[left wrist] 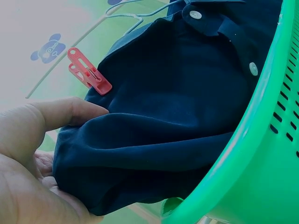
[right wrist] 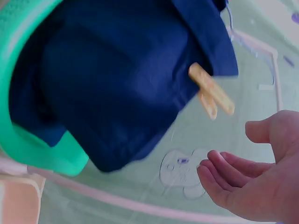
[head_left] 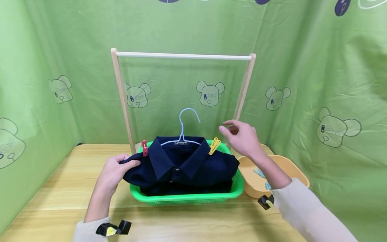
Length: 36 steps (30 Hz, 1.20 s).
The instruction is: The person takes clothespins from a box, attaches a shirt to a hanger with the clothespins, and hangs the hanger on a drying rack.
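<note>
A dark navy collared shirt [head_left: 196, 168] lies over a green basket [head_left: 239, 188], with a pale blue wire hanger [head_left: 182, 131] inside its collar and the hook standing up. My left hand [head_left: 113, 171] pinches the shirt's left shoulder between thumb and fingers, the fingers partly hidden behind the cloth. Close to that thumb, a red clothespin [left wrist: 88, 70] grips the shoulder edge. On the other shoulder sits a yellow clothespin [head_left: 214, 146]. My right hand [head_left: 242, 137] hovers up and right of it, fingers loosely bent and holding nothing; the right wrist view shows a gap between hand and pin.
Behind the basket stands a wooden rack with a white crossbar [head_left: 184, 56]. An orange tub [head_left: 290, 164] with blue clothespins [head_left: 259, 172] sits at the right, partly under my right forearm. Green printed curtain [head_left: 187, 30] surrounds the wooden table [head_left: 187, 222].
</note>
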Available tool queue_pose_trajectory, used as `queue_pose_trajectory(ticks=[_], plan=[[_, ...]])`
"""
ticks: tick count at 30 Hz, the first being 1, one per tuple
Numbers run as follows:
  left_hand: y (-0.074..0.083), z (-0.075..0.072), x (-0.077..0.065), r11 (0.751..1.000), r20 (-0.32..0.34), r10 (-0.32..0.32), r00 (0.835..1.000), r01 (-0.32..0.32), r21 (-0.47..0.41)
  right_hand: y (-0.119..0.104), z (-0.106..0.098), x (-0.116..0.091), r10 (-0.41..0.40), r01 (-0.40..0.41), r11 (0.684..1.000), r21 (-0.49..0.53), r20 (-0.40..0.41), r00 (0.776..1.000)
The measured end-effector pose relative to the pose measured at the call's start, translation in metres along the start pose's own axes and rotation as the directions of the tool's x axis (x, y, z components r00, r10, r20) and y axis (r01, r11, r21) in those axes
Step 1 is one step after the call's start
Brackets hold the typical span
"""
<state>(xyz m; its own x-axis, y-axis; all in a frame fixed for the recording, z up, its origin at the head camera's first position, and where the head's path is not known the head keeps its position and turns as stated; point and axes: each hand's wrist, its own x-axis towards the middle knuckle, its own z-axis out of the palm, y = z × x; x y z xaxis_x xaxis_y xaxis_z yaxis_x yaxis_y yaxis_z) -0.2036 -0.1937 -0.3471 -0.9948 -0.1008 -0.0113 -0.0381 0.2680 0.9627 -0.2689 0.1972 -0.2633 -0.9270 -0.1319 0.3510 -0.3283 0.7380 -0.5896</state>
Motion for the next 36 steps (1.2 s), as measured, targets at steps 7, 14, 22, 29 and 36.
queue_pose_trajectory(ticks=[7, 14, 22, 29, 36], plan=[[0.001, -0.001, -0.001, 1.0, -0.006, 0.0, 1.0, 0.0, 0.0, 0.011, -0.019, 0.028, 0.111, -0.108, 0.992, 0.063, -0.047, 0.993], [0.003, -0.001, -0.002, 1.0, -0.007, 0.003, 1.0, -0.003, 0.002, 0.016, -0.03, 0.052, 0.215, -0.203, 0.973, 0.108, -0.12, 0.969], [0.003, -0.001, -0.001, 1.0, -0.007, 0.003, 1.0, -0.003, 0.0, 0.019, -0.042, 0.073, 0.322, -0.302, 0.939, 0.166, -0.107, 0.941], [0.001, 0.0, 0.0, 1.0, -0.013, 0.009, 1.0, -0.009, 0.001, 0.018, -0.05, 0.086, 0.303, -0.296, 0.932, 0.21, -0.002, 0.953], [0.0, 0.0, 0.0, 1.0, -0.019, 0.005, 1.0, -0.004, 0.015, 0.023, -0.051, 0.093, 0.271, -0.28, 0.928, 0.245, 0.067, 0.96]])
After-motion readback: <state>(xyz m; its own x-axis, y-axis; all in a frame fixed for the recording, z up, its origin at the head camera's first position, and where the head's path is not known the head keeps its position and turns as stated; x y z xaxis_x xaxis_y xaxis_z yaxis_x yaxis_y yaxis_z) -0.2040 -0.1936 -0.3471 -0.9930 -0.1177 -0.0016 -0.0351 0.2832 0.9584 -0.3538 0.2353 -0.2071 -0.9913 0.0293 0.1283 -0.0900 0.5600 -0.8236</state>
